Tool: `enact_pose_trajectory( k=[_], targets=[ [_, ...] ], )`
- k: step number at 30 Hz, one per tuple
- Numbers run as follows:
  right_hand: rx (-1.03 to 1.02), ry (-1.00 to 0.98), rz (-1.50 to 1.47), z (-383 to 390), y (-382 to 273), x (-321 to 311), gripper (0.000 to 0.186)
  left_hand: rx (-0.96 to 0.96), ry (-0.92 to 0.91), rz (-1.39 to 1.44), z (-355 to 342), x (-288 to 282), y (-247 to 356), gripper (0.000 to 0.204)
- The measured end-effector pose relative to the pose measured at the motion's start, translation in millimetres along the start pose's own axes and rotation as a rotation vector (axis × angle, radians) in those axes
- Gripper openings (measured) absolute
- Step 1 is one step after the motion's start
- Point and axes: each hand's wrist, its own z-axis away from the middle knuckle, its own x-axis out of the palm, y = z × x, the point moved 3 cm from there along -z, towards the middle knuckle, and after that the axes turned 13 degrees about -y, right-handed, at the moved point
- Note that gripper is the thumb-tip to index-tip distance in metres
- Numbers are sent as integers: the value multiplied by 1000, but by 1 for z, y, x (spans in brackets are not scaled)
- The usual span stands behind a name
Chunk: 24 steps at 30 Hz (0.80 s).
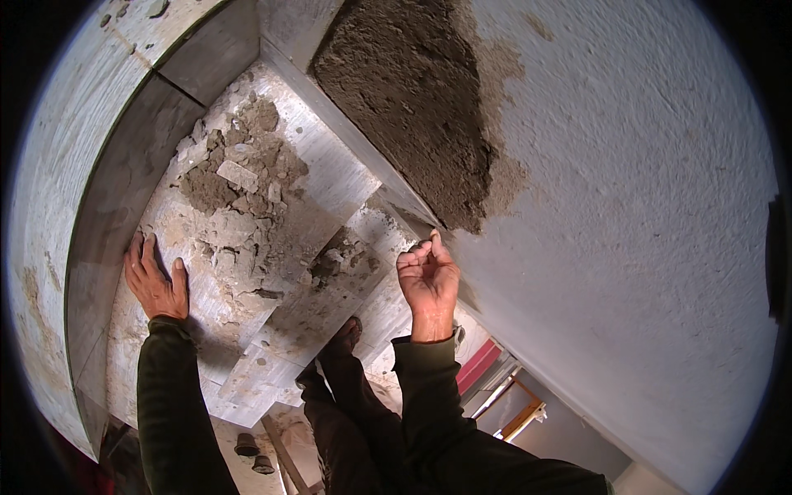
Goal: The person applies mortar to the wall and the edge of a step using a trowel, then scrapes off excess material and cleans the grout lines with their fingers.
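My left hand (157,279) rests on the pale tiled surface (221,330), beside the foot of the curved tiled side wall (115,190). Its fingers are stretched out and the thumb stands apart. Up at the lower tip of a dark wet mortar patch (404,99), my right hand (430,279) is turned palm up. The fingers curl in and the thumb and a fingertip meet near the skirting tile (355,140). Anything pinched between them is too small to make out. Between my hands lies a heap of broken mortar and rubble (239,177), with smaller crumbs (342,256) nearer the right hand.
A rough white wall (627,206) rises on the right. Below, my bare foot (351,330) stands on the tiles. Lower down are two small dark cup-shaped objects (247,445), a wooden handle (285,454), a red strip (478,363) and a wooden frame (520,412).
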Motion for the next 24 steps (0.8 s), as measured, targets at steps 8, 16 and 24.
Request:
enact_pose_trajectory(
  k=[8,16,24],
  targets=[
    [6,-12,-27,5,-7,1,10,11,13,0,-1,0,1,55],
    [-3,7,5,10,-10,7,11,2,14,6,-1,0,0,56],
    [5,12,1,16,-13,8,12,0,5,14,1,2,-2,56]
  ],
)
